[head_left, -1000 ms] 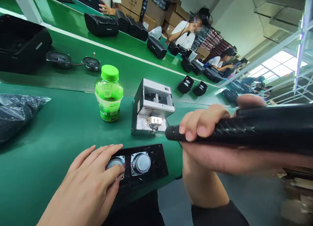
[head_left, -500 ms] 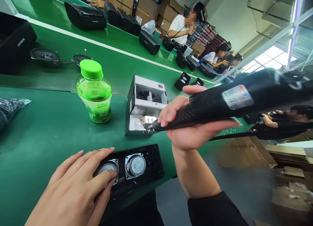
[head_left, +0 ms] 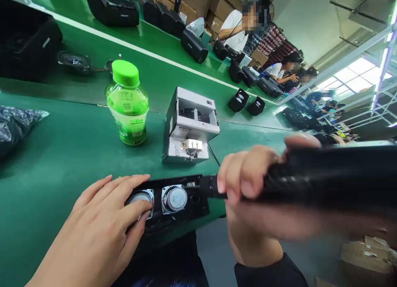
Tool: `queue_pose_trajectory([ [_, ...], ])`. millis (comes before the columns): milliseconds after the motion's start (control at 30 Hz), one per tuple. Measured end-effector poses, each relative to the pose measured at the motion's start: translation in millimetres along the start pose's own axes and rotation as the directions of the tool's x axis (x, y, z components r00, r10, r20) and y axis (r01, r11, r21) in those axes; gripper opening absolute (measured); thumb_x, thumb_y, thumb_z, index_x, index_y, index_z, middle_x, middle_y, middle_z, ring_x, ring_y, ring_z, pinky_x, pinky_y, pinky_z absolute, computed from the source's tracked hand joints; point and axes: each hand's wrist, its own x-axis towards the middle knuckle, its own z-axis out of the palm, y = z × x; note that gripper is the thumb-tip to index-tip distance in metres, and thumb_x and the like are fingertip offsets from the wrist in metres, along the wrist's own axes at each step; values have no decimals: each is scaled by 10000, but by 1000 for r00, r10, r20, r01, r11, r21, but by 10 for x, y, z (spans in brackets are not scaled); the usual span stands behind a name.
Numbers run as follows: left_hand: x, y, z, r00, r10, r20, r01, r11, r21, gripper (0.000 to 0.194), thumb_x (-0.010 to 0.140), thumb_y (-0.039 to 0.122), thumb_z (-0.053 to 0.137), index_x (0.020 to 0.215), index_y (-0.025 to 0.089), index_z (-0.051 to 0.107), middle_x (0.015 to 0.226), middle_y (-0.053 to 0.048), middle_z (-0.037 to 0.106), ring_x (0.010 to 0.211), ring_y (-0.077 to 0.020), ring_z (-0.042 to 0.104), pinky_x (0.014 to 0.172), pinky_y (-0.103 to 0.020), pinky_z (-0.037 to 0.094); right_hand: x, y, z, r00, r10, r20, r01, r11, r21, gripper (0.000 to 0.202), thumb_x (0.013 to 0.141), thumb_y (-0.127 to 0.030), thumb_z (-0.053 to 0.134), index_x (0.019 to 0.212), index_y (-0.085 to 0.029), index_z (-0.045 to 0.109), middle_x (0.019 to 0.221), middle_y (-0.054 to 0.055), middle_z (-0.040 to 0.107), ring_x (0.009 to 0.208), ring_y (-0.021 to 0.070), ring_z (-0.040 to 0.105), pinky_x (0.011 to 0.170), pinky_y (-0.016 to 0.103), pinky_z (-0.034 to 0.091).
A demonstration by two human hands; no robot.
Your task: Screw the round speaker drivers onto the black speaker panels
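Note:
A black speaker panel (head_left: 200, 208) lies on the green bench with two round speaker drivers on it; the silver-backed right driver (head_left: 176, 199) shows fully. My left hand (head_left: 102, 221) grips the panel's left end, its thumb and fingers over the left driver (head_left: 142, 196) and partly hiding it. In my closed right hand (head_left: 251, 183) is a black electric screwdriver (head_left: 328, 171), blurred by motion and held nearly level. Its tip reaches over the panel's upper right part, by the holes. Just behind the panel stands a screw feeder (head_left: 194, 130), white and black.
A green-capped bottle (head_left: 127, 109) stands left of the feeder. A plastic bag (head_left: 18, 123) lies at far left. Behind are a black speaker housing (head_left: 27, 43), a loose driver (head_left: 74, 63) and more speakers (head_left: 194, 45) along the line. Several co-workers sit farther back.
My right hand has brought the screwdriver down from the feeder's front to the panel's right part, levelling it. My left hand keeps its hold. The view has shifted slightly.

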Motion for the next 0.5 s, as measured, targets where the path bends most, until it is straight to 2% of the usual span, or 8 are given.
queue_pose_trajectory([
  [67,21,2,-33,999,34,15,-34,999,32,251,1209,271,626,1135,346,854,1625,-66,847,1401,-343,827,1423,-620,447,-174,-130,28,994,80,73,-77,996,-39,446,1190,-770,864,1405,-384,930,766,-36,730,629,223,756,652,401,718],
  [100,35,10,-49,999,35,19,-36,998,43,255,1208,277,624,1120,341,854,1620,-74,849,1397,-352,827,1408,-628,459,-213,-166,49,982,141,124,-132,988,-74,456,1139,-749,942,1430,-400,917,787,-28,737,690,254,794,692,430,743],
  [167,67,36,-73,999,34,21,-36,997,61,277,1216,292,606,1098,330,854,1616,-90,851,1384,-365,825,1382,-641,479,-205,-178,104,947,245,209,-221,966,-131,540,1033,-736,1054,1435,-407,904,823,-10,760,796,308,847,740,479,773],
  [233,100,68,-84,999,39,24,-41,996,78,306,1224,281,580,1085,315,850,1610,-115,851,1380,-373,821,1371,-652,484,-140,-135,163,925,297,236,-267,952,-150,541,1001,-715,1083,1407,-406,904,839,0,774,838,325,861,755,496,782],
  [333,138,108,-87,999,44,27,-46,995,94,334,1226,259,552,1051,300,833,1580,-150,855,1362,-381,813,1360,-674,486,-112,-63,198,911,337,237,-307,939,-155,480,1006,-670,1086,1368,-413,903,841,0,786,829,317,855,753,492,782],
  [400,155,125,-90,998,44,33,-47,994,95,338,1221,256,546,1039,301,828,1567,-155,859,1350,-385,811,1345,-683,496,-191,-51,168,903,360,235,-331,931,-155,425,1023,-633,1081,1346,-417,909,834,-2,794,796,303,840,745,483,780],
  [500,170,142,-103,999,39,37,-43,993,106,353,1212,255,543,1018,296,835,1564,-150,867,1341,-386,820,1326,-685,521,-381,-71,85,896,379,232,-355,925,-137,168,1188,-546,939,1327,-450,940,821,-8,817,720,267,816,743,465,779],
])
